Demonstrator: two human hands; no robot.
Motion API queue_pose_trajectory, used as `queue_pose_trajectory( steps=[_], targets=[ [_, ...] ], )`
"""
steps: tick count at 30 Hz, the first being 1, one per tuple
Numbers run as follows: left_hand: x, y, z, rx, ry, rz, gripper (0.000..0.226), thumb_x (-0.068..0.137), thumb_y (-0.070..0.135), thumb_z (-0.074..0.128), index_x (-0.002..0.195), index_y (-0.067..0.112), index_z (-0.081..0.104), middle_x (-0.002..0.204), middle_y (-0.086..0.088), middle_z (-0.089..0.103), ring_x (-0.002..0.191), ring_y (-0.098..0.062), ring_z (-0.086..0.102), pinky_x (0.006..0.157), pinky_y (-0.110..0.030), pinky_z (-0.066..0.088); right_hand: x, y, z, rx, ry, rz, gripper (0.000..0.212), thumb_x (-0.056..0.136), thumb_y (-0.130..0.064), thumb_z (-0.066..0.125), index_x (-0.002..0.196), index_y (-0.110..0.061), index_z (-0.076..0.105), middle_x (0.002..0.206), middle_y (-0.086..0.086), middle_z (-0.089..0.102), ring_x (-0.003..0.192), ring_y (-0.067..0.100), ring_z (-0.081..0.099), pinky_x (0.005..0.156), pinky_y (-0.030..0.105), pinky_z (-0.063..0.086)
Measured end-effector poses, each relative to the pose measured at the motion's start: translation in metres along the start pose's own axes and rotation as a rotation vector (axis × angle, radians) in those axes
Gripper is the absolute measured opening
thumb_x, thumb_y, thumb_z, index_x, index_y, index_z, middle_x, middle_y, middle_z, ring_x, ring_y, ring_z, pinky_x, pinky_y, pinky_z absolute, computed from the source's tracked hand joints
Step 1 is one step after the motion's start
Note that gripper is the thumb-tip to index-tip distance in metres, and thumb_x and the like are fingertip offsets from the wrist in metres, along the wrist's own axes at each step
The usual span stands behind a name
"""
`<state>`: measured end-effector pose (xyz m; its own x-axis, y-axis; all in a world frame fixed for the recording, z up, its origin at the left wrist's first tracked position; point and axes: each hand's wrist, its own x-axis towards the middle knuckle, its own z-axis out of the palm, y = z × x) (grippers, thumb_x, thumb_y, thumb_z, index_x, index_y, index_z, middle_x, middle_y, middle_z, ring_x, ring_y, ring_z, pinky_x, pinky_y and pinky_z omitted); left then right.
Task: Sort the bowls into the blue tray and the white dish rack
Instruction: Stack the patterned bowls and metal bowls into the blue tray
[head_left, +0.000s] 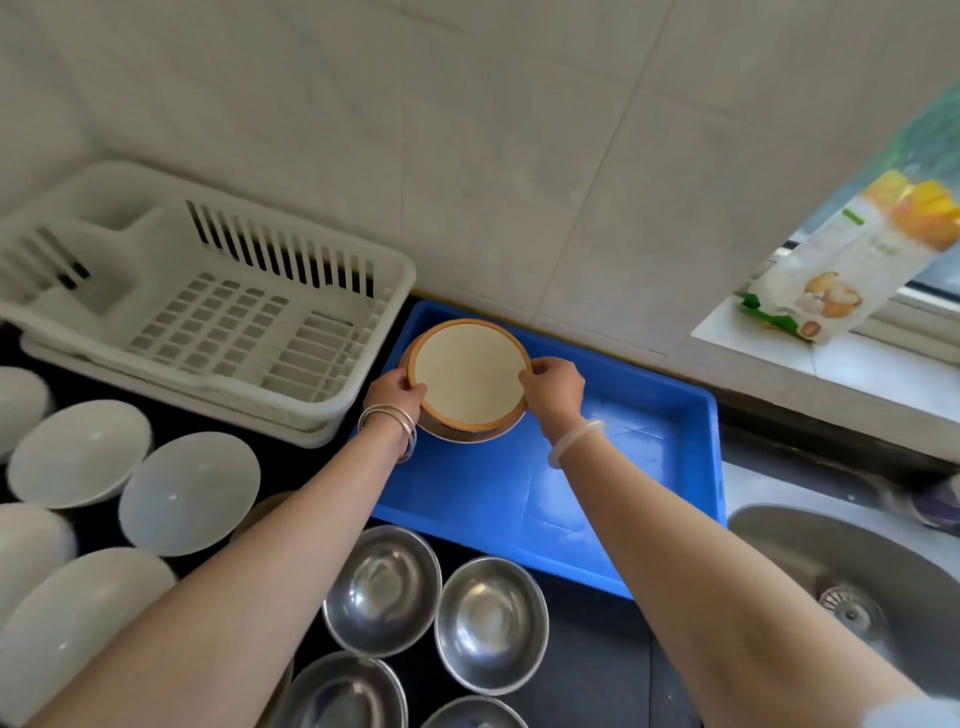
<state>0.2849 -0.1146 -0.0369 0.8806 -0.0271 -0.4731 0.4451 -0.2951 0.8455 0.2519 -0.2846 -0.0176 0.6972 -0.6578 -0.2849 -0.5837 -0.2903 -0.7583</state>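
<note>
The bowl (470, 382) is pinched at opposite rims by the left hand (395, 389) and the right hand (553, 389), at the far-left corner of the blue tray (623, 467) — it is best lowered level, then released once seated.

Soft, even daylight fills the scene, brightest at the right by the window (930, 280). The tiled wall (519, 156) is lit flat and pale, with no hard shadows. The steel bowls (384, 590) and the sink (831, 551) carry soft white glare, the blue tray (493, 493) has a pale sheen on its floor, and the dark bench (597, 675) stays dim. The wide lens bends straight lines toward the edges — the white dish rack (208, 312), the translucent bowls (78, 452) at the left and the packet (831, 270) at the right look smeared and soft, while the bowl (470, 382) at the centre is sharpest.
</note>
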Motion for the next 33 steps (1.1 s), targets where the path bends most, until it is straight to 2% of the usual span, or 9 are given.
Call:
queue_pose_trajectory(
  steps=[4,12,17,20,24,27,30,33],
  targets=[
    [0.005,-0.003,0.002,0.045,0.027,0.008,0.028,0.088,0.007,0.051,0.115,0.004,0.061,0.117,-0.016,0.064,0.108,-0.034,0.058,0.097,-0.047,0.047,0.003,0.002,0.004,-0.022,-0.001,-0.002,0.015,0.082,-0.002,0.053,0.076,-0.011,0.064,0.069,0.002,0.059,0.068,0.024,0.059,0.067,0.035,0.055],
    [0.007,-0.005,0.004,0.059,0.08,0.04,0.03,0.088,0.01,0.054,0.117,0.007,0.061,0.119,-0.013,0.065,0.11,-0.032,0.059,0.098,-0.043,0.046,0.005,0.008,0.007,-0.005,-0.004,-0.019,0.023,0.086,-0.009,0.052,0.103,-0.009,0.068,0.089,0.005,0.064,0.076,0.022,0.058,0.069,0.031,0.051],
    [0.002,-0.005,0.006,0.008,0.124,0.059,0.029,0.09,0.014,0.051,0.117,0.007,0.06,0.119,-0.012,0.065,0.11,-0.031,0.058,0.094,-0.038,0.045,0.001,0.01,0.002,0.012,-0.055,-0.009,0.033,0.089,-0.013,0.046,0.117,-0.01,0.062,0.111,0.009,0.066,0.09,0.026,0.064,0.079,0.037,0.056],
    [-0.006,-0.006,0.006,-0.066,0.118,0.036,0.033,0.09,0.013,0.052,0.122,0.006,0.056,0.121,-0.013,0.063,0.108,-0.031,0.059,0.098,-0.045,0.047,-0.005,0.011,-0.005,0.017,-0.078,-0.019,0.035,0.091,-0.018,0.047,0.123,-0.01,0.057,0.116,0.009,0.064,0.098,0.026,0.064,0.086,0.042,0.056],
    [-0.031,-0.014,0.002,-0.201,0.091,-0.007,0.041,0.088,0.015,0.055,0.129,0.011,0.05,0.114,-0.01,0.063,0.089,-0.02,0.06,0.094,-0.042,0.05,-0.025,0.018,-0.023,0.031,-0.105,-0.067,0.036,0.091,-0.025,0.047,0.124,-0.012,0.056,0.114,0.006,0.064,0.099,0.024,0.063,0.087,0.043,0.055],
    [-0.06,-0.025,-0.003,-0.177,0.077,-0.003,0.041,0.088,0.016,0.056,0.128,0.012,0.05,0.099,-0.007,0.063,0.087,-0.022,0.062,0.092,-0.041,0.052,-0.047,0.029,-0.038,0.022,-0.128,-0.133,0.031,0.092,-0.023,0.045,0.118,-0.014,0.06,0.108,0.005,0.066,0.097,0.024,0.064,0.084,0.043,0.056],
    [-0.099,-0.042,-0.006,-0.184,0.04,-0.025,0.035,0.089,0.011,0.055,0.123,0.007,0.052,0.101,-0.01,0.059,0.083,-0.024,0.061,0.083,-0.033,0.054,-0.073,0.049,-0.053,0.048,-0.181,-0.142,0.026,0.092,-0.022,0.045,0.108,-0.017,0.065,0.095,0.001,0.066,0.085,0.021,0.066,0.077,0.041,0.056],
    [-0.142,-0.066,-0.007,-0.129,0.009,-0.027,0.023,0.088,0.005,0.055,0.111,0.002,0.057,0.086,-0.011,0.059,0.064,-0.018,0.058,0.055,-0.013,0.052,-0.103,0.072,-0.065,0.088,-0.25,-0.113,0.019,0.092,-0.02,0.046,0.095,-0.022,0.065,0.09,-0.002,0.067,0.075,0.014,0.065,0.071,0.033,0.052]
  ],
)
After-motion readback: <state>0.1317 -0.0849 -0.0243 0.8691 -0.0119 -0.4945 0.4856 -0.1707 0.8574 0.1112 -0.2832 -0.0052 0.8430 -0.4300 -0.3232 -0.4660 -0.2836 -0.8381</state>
